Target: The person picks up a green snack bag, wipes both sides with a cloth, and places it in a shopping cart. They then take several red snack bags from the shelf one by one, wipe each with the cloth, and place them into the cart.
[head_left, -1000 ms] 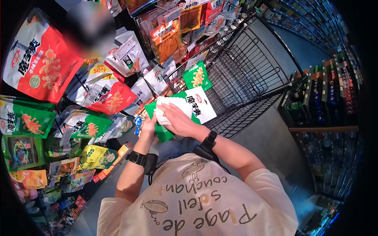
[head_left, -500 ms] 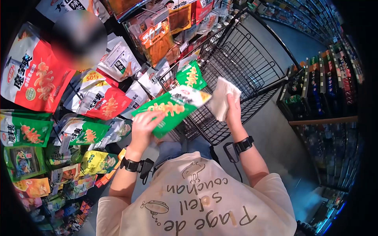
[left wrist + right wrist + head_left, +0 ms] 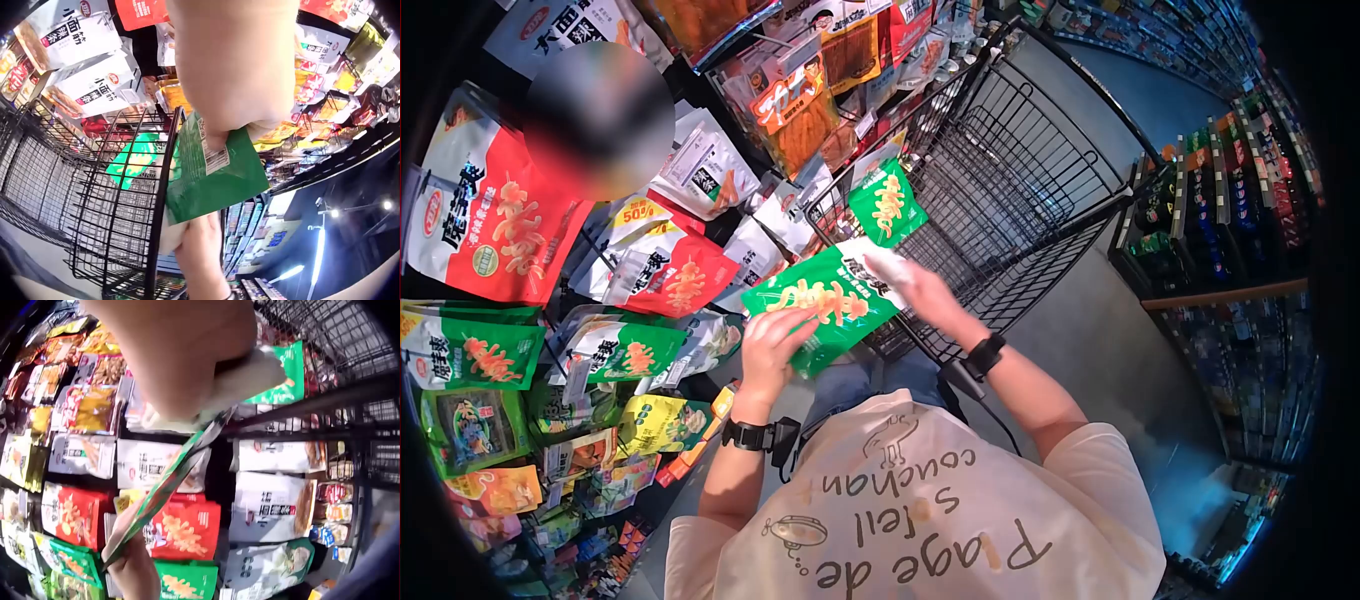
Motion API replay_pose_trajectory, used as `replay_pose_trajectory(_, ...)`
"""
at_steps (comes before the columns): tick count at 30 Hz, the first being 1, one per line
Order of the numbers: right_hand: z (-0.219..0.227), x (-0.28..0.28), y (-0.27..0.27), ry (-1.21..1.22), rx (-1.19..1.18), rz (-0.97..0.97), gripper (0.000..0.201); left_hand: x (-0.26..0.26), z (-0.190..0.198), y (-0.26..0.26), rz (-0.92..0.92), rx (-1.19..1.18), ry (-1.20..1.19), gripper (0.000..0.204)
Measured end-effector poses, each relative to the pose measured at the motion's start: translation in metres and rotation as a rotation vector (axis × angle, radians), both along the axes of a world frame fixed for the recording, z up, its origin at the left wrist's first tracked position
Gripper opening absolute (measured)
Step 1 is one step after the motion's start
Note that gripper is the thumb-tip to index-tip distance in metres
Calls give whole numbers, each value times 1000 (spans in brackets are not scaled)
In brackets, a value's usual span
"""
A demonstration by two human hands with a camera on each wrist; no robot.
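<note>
My left hand [image 3: 770,350] grips a green and white snack bag [image 3: 825,272] by its near left end, fingers over the printed front. In the left wrist view the bag's plain green back [image 3: 228,181] shows, with the thumb by a barcode label. A folded white cloth [image 3: 884,267] is in my right hand [image 3: 932,298], held at the bag's white top end. From the right wrist the bag appears edge-on, and the cloth [image 3: 250,378] sticks out past the fingers. Just beyond, a similar green bag [image 3: 888,204] lies at the cart's near left corner.
The black wire shopping cart [image 3: 1040,150] stands ahead to the right. Hanging racks on the left carry red snack bags [image 3: 500,215], green ones [image 3: 485,350] and a yellow pack [image 3: 655,422]. Drink shelves [image 3: 1215,200] line the right side.
The right hand first wiped across the bag with the cloth, swung away right, then came back to the bag's white end. The left hand keeps hold of the bag, now turned printed front up.
</note>
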State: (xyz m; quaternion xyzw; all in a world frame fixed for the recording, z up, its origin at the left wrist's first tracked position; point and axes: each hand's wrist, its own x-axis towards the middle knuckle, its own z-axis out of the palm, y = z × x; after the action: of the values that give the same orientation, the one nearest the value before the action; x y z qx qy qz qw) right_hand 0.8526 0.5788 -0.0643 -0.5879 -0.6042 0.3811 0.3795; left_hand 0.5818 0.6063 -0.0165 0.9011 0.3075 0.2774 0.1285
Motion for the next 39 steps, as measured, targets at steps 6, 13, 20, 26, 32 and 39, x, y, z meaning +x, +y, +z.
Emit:
replay_pose_trajectory(6,24,12,18,-261,386,-249,40,-36,34,-14,664,-183,-473,31)
replay_pose_trajectory(13,-17,-29,7,-643,566,299,26,-67,28,-67,965,-369,-1019,21)
replay_pose_trajectory(20,17,-14,-2,-592,409,357,21,-76,34,-114,1103,-342,-1211,21)
replay_pose_trajectory(26,-13,-45,17,-533,166,132,63,-121,22,-115,984,-410,-1194,24)
replay_pose_trajectory(32,-13,-45,17,-519,-61,192,82,-166,51,-103,591,-632,-1461,25)
replay_pose_trajectory(39,76,-131,8,-250,217,7,58,-214,64,-98,462,-812,-1642,28)
